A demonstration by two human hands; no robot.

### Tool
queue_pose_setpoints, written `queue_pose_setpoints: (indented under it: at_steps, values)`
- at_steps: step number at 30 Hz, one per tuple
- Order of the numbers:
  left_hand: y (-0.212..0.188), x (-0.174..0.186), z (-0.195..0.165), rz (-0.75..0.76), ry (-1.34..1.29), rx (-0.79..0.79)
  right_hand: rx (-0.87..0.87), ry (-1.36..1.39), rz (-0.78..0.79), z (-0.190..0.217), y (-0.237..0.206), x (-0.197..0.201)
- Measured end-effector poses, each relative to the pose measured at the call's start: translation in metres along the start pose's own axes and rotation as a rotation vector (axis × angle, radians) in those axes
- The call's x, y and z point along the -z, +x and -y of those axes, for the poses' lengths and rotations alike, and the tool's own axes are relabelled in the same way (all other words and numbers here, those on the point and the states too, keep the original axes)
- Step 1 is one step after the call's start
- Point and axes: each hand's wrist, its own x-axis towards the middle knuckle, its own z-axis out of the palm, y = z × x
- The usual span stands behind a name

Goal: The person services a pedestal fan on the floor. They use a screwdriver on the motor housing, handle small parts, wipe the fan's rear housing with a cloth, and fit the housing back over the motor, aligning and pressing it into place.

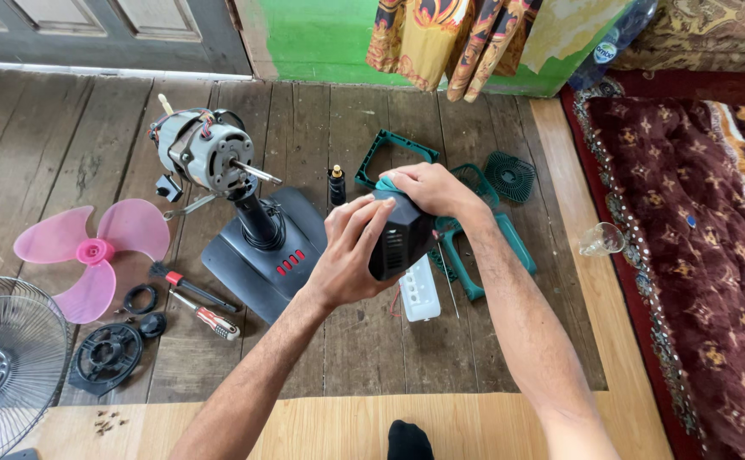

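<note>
My left hand [348,252] grips a black plastic fan housing [399,237] with vent slots, holding it above the wooden floor. My right hand [430,187] presses a small teal cloth [386,184] against the top of that housing. Just left of my hands stands the dismantled fan: a dark base with red buttons [253,266] and a bare motor [202,152] on its neck. A white switch block [420,291] lies on the floor under the housing.
A pink fan blade [91,249], two screwdrivers [204,300], black rings and a black hub plate [106,356] lie at left. A wire grille [6,362] sits bottom left. Teal plastic frames [491,247], a small dark bottle [336,186] and a clear glass [602,240] lie nearby. A patterned rug [696,255] runs along the right.
</note>
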Motion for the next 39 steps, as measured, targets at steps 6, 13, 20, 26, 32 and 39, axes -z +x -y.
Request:
queue_pose_setpoints:
  at_steps: [6, 13, 20, 26, 32, 39]
  values:
    - [-0.014, 0.001, 0.007, 0.024, 0.017, -0.041, -0.026, -0.011, -0.097, -0.031, 0.008, -0.01]
    - [-0.024, -0.003, 0.01, -0.03, 0.194, -0.152, -0.097, -0.002, -0.465, -0.043, 0.003, 0.011]
    - [-0.027, -0.003, 0.022, 0.065, 0.33, -0.163, 0.027, 0.066, -0.455, -0.008, -0.014, 0.009]
    - [-0.027, -0.009, 0.023, 0.063, 0.329, -0.19, 0.277, -0.2, -0.271, 0.02, -0.009, -0.034]
    - [-0.031, -0.007, 0.014, 0.094, 0.395, -0.28, 0.349, -0.176, 0.028, 0.03, -0.007, -0.03]
    - [-0.031, -0.012, 0.006, 0.128, 0.403, -0.328, 0.196, -0.207, 0.021, 0.025, 0.009, -0.024]
